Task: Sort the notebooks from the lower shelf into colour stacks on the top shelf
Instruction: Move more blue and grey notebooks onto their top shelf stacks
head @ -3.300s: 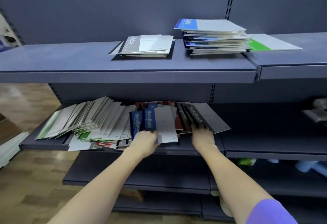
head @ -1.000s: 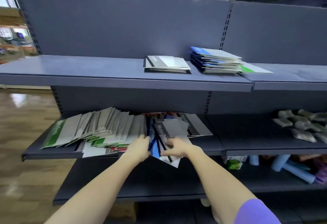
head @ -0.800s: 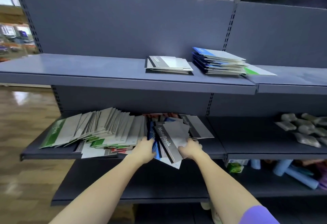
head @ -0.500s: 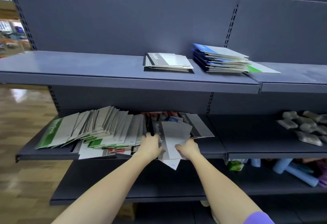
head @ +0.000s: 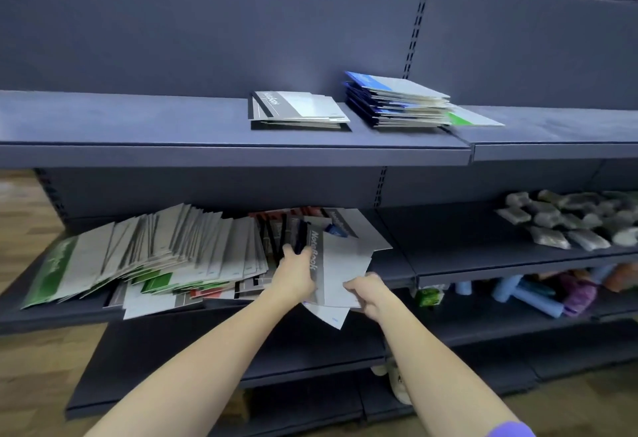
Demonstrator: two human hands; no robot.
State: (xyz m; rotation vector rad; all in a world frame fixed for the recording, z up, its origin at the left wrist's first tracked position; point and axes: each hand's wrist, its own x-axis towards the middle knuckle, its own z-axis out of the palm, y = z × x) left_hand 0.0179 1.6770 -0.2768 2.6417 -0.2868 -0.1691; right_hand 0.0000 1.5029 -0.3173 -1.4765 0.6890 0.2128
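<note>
Pulling grey notebooks off the lower shelf [head: 397, 266]

The left hand [head: 294, 272] curls over the spine edge of the grey notebook [head: 340, 266]; the right hand [head: 366, 293] pinches its near corner, with at least one more cover below. The bundle juts over the shelf lip beside the fanned pile [head: 155, 257]. Square the edges, keep both grips firm, lift clear, then lay it on the grey stack [head: 297, 111] up top, left of the blue stack [head: 397, 100]

Lower shelf [head: 397, 269] has a messy fanned-out pile of notebooks [head: 165, 257], mostly grey with green and red bits. Up on the top shelf [head: 138, 126]: a grey stack [head: 297, 112], a taller blue stack [head: 397, 102] beside it, and one green notebook [head: 474, 120] touching that.
</note>
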